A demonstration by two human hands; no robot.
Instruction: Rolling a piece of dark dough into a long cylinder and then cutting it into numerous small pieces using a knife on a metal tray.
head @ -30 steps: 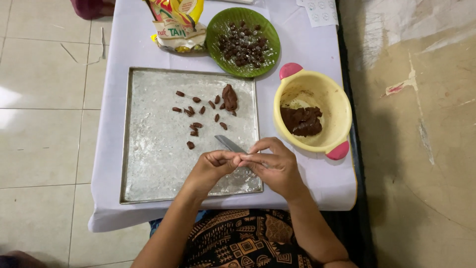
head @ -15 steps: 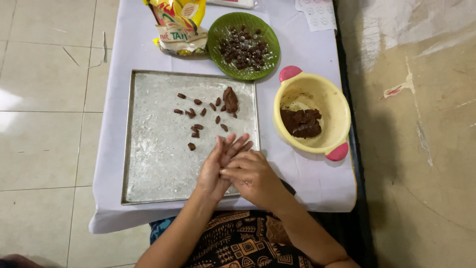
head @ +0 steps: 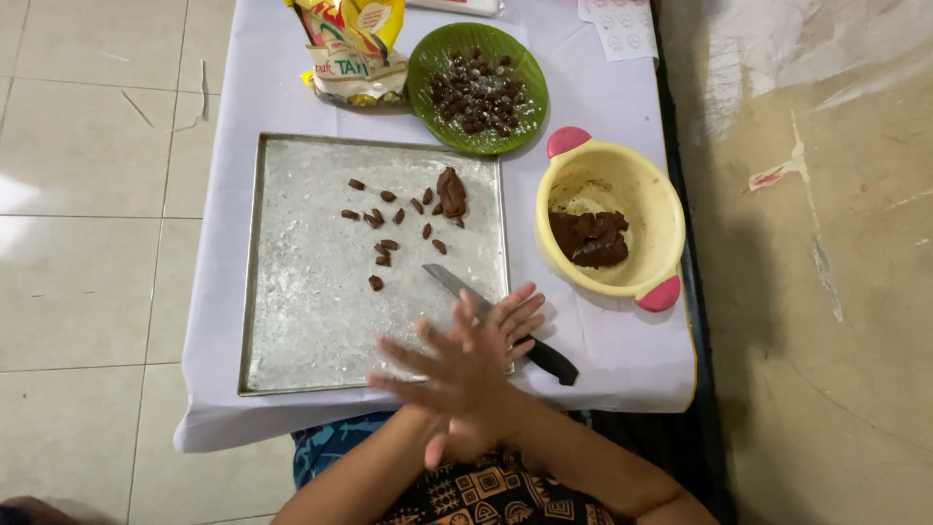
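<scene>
Both hands are hovering palm to palm over the tray's (head: pixel 292 321) near edge, the right hand (head: pixel 462 374) lying on top of the left hand (head: pixel 501 326), fingers spread, each grip holding nothing I can see. The knife (head: pixel 486 316) is lying just beyond them, partly hidden beneath, blade pointing up-left toward the brown dough pieces (head: pixel 394 228), black handle toward the right, off the tray on the white-clothed counter (head: pixel 603 331) above a tiled floor.
</scene>
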